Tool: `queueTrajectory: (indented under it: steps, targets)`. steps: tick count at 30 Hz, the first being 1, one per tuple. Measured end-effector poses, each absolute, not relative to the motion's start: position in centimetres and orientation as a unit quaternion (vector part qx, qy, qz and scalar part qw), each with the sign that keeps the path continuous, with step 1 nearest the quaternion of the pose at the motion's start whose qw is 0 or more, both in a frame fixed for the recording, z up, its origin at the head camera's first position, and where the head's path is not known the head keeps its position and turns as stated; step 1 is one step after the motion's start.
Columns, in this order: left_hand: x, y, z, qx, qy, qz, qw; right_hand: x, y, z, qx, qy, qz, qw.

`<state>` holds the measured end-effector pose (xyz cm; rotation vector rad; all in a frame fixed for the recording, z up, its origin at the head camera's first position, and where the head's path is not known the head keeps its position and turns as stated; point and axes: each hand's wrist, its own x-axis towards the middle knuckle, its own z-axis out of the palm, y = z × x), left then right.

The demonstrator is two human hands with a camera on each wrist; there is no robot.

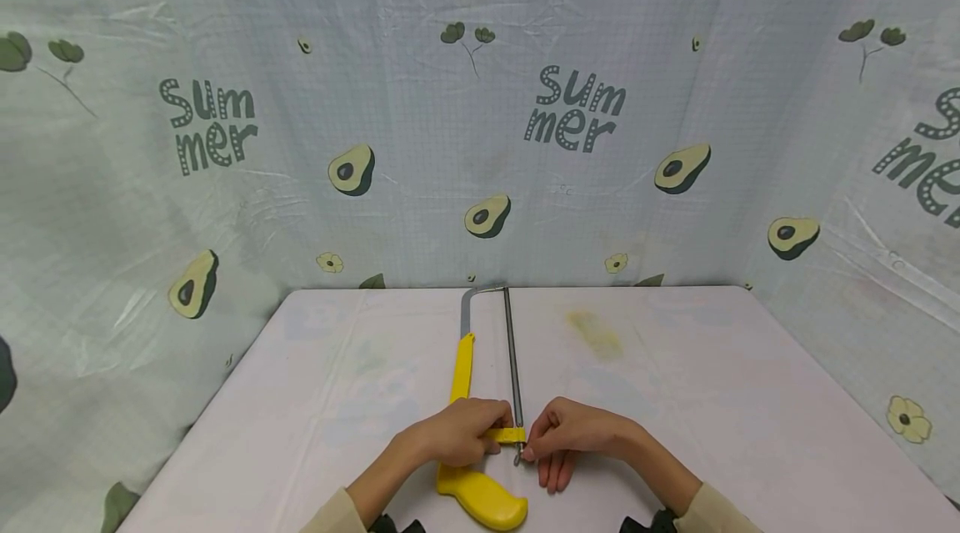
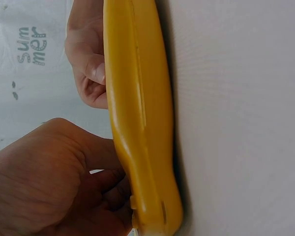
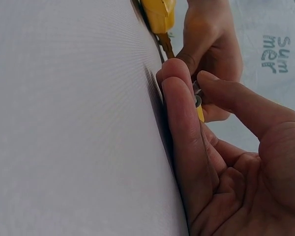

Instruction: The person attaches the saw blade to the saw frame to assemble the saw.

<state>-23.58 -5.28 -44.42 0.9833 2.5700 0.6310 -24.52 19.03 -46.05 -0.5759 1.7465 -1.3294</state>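
A hacksaw lies on the table, its yellow handle (image 1: 487, 501) toward me and its grey metal bow (image 1: 466, 312) at the far end. My left hand (image 1: 465, 431) grips the frame, with fingers at the short yellow crosspiece (image 1: 507, 435) where the long dark blade side (image 1: 513, 362) ends. From the right, my right hand (image 1: 573, 433) pinches the small metal wing nut (image 3: 197, 98) at the blade's near end between thumb and fingers. Its lower fingers stretch along the tabletop. In the left wrist view the handle (image 2: 142, 108) hides part of both hands.
A pale cloth covers the table (image 1: 675, 383), with a yellowish stain (image 1: 595, 334) right of the blade. Behind and at both sides hangs a light curtain (image 1: 420, 116) printed with avocados and lettering. The table's far edge lies close to the saw's bow.
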Motion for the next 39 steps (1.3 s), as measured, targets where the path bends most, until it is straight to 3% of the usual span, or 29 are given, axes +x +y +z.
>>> queueTrajectory:
  steps: [39]
  targets:
    - [-23.57,-5.26,-44.61,0.342,0.899,0.222,0.156,-24.72,19.14,-46.39,-0.239,0.692,-0.535,0.421]
